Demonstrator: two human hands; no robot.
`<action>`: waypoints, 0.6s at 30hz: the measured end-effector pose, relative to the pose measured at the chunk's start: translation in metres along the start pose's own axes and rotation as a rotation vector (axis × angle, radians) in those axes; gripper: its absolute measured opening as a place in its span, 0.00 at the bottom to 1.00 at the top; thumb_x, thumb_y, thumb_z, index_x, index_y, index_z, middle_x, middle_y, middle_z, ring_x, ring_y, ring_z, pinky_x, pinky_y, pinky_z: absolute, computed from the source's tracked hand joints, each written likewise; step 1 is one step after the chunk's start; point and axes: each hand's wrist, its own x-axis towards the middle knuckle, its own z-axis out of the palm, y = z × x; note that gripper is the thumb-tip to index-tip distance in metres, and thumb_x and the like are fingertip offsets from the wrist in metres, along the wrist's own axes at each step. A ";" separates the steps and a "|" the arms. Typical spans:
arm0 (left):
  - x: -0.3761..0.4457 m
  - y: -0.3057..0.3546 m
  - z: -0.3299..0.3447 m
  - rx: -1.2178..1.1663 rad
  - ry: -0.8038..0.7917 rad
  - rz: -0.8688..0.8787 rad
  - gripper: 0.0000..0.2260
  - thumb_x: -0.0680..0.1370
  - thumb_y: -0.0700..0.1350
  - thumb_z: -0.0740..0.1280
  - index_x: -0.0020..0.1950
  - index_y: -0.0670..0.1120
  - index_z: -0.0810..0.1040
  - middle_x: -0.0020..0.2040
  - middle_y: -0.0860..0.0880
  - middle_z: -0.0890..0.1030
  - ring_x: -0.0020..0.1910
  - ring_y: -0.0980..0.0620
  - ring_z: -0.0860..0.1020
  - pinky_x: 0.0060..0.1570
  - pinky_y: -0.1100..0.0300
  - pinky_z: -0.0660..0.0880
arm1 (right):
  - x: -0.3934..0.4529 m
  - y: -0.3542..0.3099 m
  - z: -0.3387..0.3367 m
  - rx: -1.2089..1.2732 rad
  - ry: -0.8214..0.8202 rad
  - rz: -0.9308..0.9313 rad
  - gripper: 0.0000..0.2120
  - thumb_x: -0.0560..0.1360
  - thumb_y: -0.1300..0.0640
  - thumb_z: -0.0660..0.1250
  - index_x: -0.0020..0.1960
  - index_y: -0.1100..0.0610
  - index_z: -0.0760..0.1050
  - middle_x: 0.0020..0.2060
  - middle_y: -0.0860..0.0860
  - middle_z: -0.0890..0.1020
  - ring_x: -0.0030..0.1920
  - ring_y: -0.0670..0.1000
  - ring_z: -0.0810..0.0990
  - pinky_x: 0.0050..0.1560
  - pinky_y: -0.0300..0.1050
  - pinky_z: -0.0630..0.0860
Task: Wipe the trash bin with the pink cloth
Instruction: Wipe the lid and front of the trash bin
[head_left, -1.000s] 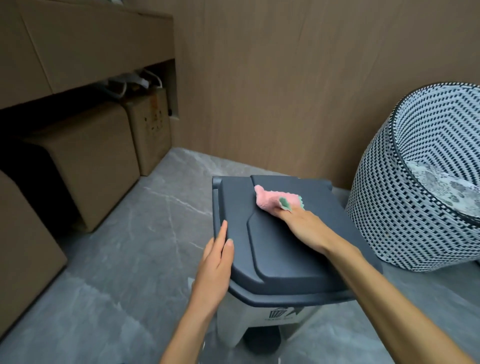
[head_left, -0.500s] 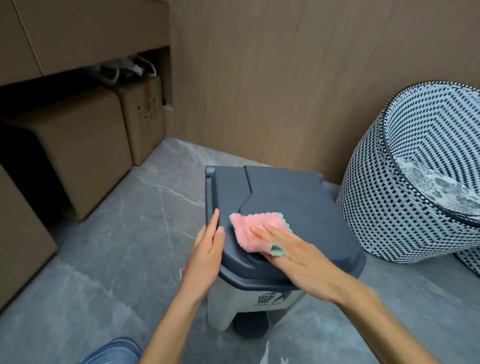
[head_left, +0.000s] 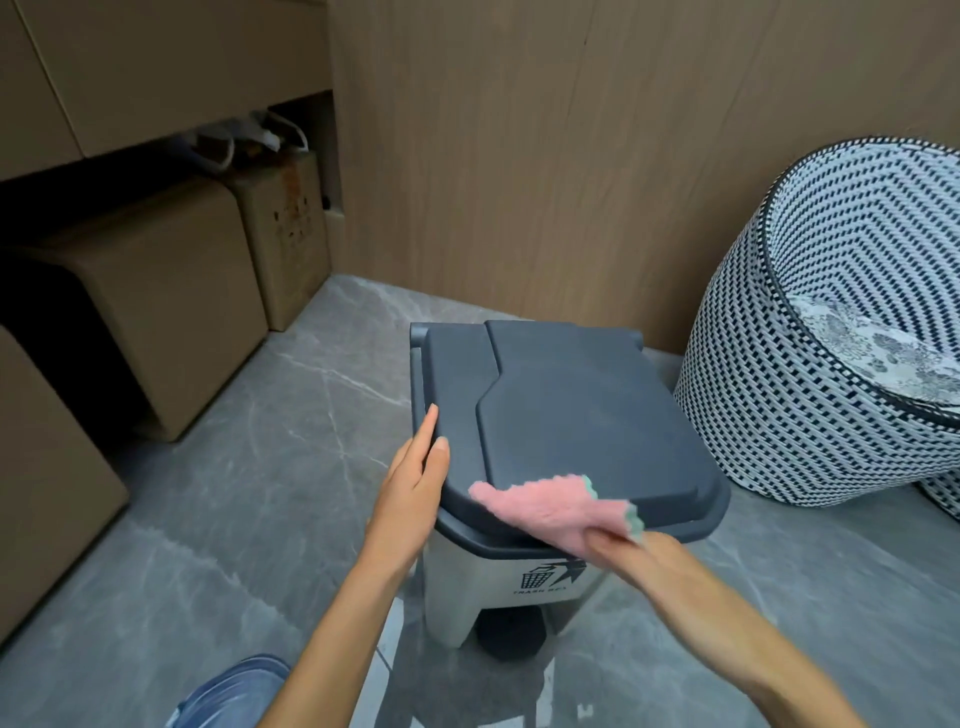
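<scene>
Head view. The trash bin (head_left: 540, 582), pale-bodied with a dark grey lid (head_left: 576, 415), stood on the grey marbled floor (head_left: 249, 467) close to a wood-panelled wall (head_left: 545, 156). The left hand (head_left: 410, 493) lay flat and spread against the lid's left edge, fingers extended, gripping nothing. The right hand (head_left: 631, 564) pinched the pink cloth (head_left: 550, 506), which draped over the lid's front rim and showed a green trim at its right corner. A woven black-and-white basket (head_left: 831, 338) sat just beside the bin on the right, patterned fabric (head_left: 872, 348) inside it. Cardboard boxes (head_left: 166, 306) were stowed under a shelf (head_left: 156, 67) at left. A blue denim knee (head_left: 228, 696) appeared at the lower edge.
</scene>
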 end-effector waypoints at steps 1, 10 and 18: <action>0.000 0.001 0.000 -0.002 -0.004 0.003 0.22 0.83 0.55 0.55 0.77 0.63 0.58 0.72 0.67 0.62 0.72 0.67 0.61 0.71 0.63 0.56 | -0.005 0.003 -0.002 0.197 0.079 0.075 0.15 0.72 0.36 0.65 0.56 0.31 0.82 0.54 0.26 0.83 0.58 0.25 0.78 0.63 0.26 0.70; -0.001 0.002 -0.001 -0.020 -0.028 -0.011 0.22 0.82 0.57 0.54 0.77 0.65 0.57 0.75 0.64 0.62 0.76 0.62 0.60 0.78 0.52 0.57 | -0.027 0.015 -0.031 0.891 0.387 0.244 0.17 0.71 0.54 0.68 0.53 0.60 0.88 0.54 0.59 0.88 0.50 0.54 0.89 0.41 0.46 0.86; -0.004 0.004 -0.001 -0.056 -0.035 -0.023 0.22 0.82 0.58 0.54 0.76 0.67 0.57 0.78 0.62 0.61 0.77 0.61 0.59 0.79 0.50 0.57 | 0.050 -0.017 -0.084 0.663 0.529 0.029 0.15 0.83 0.52 0.62 0.55 0.55 0.87 0.58 0.54 0.87 0.53 0.49 0.88 0.48 0.43 0.84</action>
